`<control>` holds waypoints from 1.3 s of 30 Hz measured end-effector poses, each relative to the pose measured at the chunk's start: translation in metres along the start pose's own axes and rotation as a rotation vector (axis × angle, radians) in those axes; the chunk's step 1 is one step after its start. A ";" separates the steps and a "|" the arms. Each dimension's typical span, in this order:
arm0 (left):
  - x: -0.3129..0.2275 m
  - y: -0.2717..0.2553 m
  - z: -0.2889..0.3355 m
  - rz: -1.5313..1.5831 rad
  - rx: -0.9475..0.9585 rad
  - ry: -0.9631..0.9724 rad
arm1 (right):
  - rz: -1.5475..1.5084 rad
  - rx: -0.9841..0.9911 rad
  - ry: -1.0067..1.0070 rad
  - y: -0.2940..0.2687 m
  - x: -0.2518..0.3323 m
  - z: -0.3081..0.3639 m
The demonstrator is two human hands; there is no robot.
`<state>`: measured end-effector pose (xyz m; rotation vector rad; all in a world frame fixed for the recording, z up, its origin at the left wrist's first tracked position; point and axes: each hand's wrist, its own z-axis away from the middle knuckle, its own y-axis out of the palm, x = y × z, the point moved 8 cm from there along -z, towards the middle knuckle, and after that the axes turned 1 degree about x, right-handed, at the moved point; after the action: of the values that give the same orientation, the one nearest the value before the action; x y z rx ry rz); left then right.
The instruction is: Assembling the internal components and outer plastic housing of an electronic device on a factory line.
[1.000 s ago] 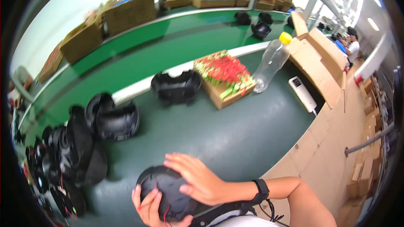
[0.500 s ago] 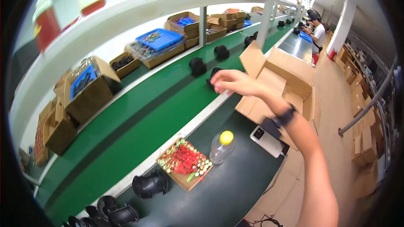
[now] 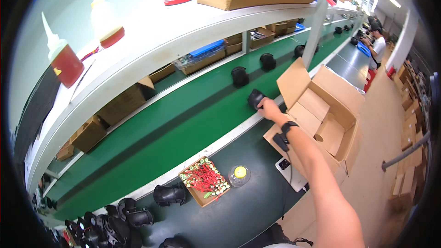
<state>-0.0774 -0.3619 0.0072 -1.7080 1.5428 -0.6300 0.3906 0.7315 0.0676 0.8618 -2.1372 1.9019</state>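
Observation:
My right hand reaches across to the near edge of the green conveyor belt. Its fingers close on a rounded black plastic housing. Further along the belt sit more black housings, the closest being one and another. Just right of the hand stands an open cardboard box with its flaps up. A black band circles my right wrist. My left hand is out of view.
On the dark bench lie a shallow tray of red-wired parts, a yellow-capped clear bottle, a phone and several black housings. A white shelf with two squeeze bottles overhangs the far side. A person works farther down.
The view has swung, bringing more of the shelf into sight. My right hand, earlier above the belt with its fingers loosely extended, is now lower and gripping a black housing.

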 end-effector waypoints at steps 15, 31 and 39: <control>-0.152 -0.018 0.040 0.098 0.395 0.318 | -0.717 1.116 -0.877 -0.044 0.382 0.211; -0.331 0.018 0.110 0.241 1.011 0.534 | 0.031 0.144 0.249 -0.053 -0.010 -0.226; -0.529 0.141 0.095 0.405 0.709 0.703 | 0.225 -0.185 0.752 -0.029 -0.151 -0.261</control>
<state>-0.1747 0.1742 -0.0991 -0.6323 1.7432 -1.4381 0.4625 1.0260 0.0688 -0.1409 -1.9140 1.6911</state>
